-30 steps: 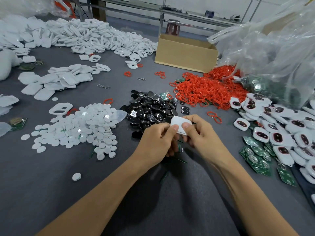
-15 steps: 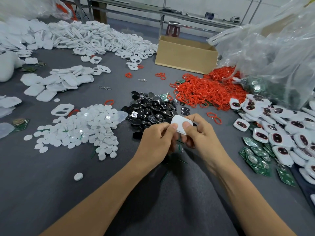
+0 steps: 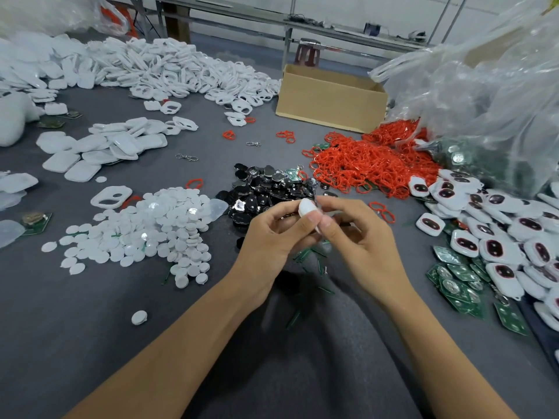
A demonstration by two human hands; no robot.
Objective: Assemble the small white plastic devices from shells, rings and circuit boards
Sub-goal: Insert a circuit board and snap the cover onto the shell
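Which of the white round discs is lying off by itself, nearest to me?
The lone disc on the grey surface, well clear of the disc heap and closest to you.

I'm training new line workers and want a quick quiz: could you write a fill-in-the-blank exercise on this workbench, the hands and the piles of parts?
The left hand and the right hand together pinch one small ____ shell. The heap of rings near the cardboard box is coloured ____. The pile of round white discs lies to the ____ of both hands.
Missing words: white; red; left.
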